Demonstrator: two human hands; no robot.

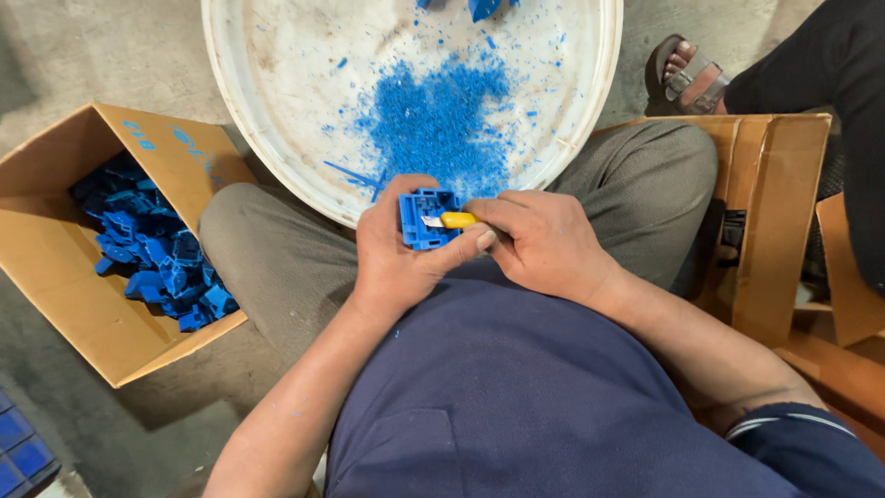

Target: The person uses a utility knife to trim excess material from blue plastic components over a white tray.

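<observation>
My left hand grips a small blue plastic part from below, held over my lap at the near rim of a big white basin. My right hand holds a yellow-handled knife with its short blade resting on the blue part. A heap of blue plastic shavings lies in the basin just beyond both hands.
An open cardboard box holding several blue plastic parts stands on the floor to my left. More cardboard boxes stand to my right. Another person's sandalled foot and dark trouser leg are at the upper right.
</observation>
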